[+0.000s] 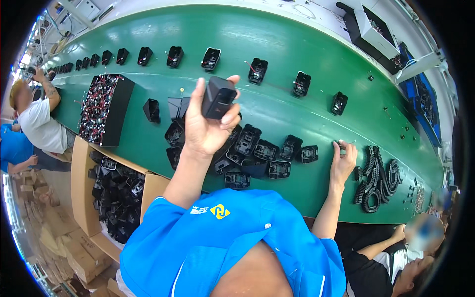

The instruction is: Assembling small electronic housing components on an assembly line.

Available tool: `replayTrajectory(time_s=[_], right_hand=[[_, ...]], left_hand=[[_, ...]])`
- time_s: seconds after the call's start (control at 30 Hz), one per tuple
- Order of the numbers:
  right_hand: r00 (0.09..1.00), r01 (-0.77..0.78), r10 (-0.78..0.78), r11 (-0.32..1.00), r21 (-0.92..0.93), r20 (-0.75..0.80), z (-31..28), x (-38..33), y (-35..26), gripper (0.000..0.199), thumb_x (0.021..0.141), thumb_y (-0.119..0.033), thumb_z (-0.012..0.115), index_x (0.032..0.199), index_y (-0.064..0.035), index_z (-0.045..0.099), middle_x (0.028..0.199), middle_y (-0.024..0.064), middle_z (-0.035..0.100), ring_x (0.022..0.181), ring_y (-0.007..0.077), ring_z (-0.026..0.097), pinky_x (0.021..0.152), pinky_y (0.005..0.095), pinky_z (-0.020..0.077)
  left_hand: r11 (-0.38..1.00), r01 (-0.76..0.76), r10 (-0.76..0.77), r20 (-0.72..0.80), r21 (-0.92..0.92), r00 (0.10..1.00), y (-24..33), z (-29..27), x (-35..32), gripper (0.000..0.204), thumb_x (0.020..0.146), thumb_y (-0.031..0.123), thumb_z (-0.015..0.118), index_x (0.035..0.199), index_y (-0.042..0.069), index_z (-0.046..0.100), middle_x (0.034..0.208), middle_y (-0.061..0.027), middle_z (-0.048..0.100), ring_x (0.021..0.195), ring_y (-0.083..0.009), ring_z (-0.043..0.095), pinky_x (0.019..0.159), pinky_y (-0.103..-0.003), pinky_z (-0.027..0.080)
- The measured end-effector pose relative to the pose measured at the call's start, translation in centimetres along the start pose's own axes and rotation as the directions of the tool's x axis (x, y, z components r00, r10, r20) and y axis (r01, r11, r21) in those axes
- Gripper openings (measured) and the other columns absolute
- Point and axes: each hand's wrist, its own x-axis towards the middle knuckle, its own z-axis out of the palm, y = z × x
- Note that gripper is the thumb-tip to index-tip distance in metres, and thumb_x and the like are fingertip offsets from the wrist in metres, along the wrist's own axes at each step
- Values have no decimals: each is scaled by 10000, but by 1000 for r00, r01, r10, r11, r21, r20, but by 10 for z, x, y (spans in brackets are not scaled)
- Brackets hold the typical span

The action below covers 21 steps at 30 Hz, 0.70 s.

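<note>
My left hand (204, 132), palm up, grips a black plastic housing (213, 101) above the green table. Its smooth outer side faces up. Toward the right, my right hand (342, 166) pinches a tiny dark part (340, 145) between thumb and fingers, low over the table; its exact kind is too small to tell. Below and beside my left hand lies a loose heap of black housings (247, 139), many with the hollow side up. Coiled strips of small black parts (376, 178) lie to the right of my right hand.
Black housings (258, 71) with thin wires stand in a long row across the green table (297, 42). At left are a black bin (118, 111) of small wired parts and a cardboard box (83, 185) of housings. Co-workers sit at left (42, 119) and lower right (381, 262).
</note>
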Motion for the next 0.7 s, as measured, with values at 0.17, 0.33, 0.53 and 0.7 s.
replayTrajectory(time_s=[0.17, 0.33, 0.53, 0.7], right_hand=[[997, 65, -66, 998, -11, -40, 5, -15, 11, 121, 880, -112, 700, 979, -57, 659, 944, 41, 641, 833, 212, 582, 727, 323, 483], [999, 34, -36, 998, 48, 27, -4, -18, 8, 117, 883, -93, 694, 988, -51, 662, 973, 45, 650, 825, 201, 587, 721, 309, 486], [974, -210, 185, 956, 203, 133, -9, -16, 3, 76, 888, -62, 677, 960, -43, 665, 991, 48, 662, 799, 188, 600, 749, 293, 489], [988, -121, 98, 970, 209, 116, -7, -11, 12, 56, 896, -51, 668, 950, -37, 658, 1002, 54, 683, 801, 175, 613, 770, 282, 490]], left_hand=[[999, 48, -49, -129, -12, 990, -9, 2, -5, 585, 1012, 416, 463, 1358, -54, 434, 1124, -194, 602, 533, -136, 463, 433, -228, 337], [995, 63, -71, -113, -72, 991, -8, -2, -8, 555, 1010, 384, 457, 1355, -50, 436, 1125, -195, 599, 543, -140, 472, 438, -231, 343], [997, 56, -57, -32, -51, 998, 1, -11, -6, 527, 1005, 358, 458, 1354, -37, 455, 1137, -197, 599, 554, -142, 483, 453, -233, 368], [999, -13, 13, -17, 39, 1000, 1, -11, -9, 502, 1014, 336, 441, 1365, -21, 467, 1166, -197, 591, 621, -144, 524, 492, -231, 414]])
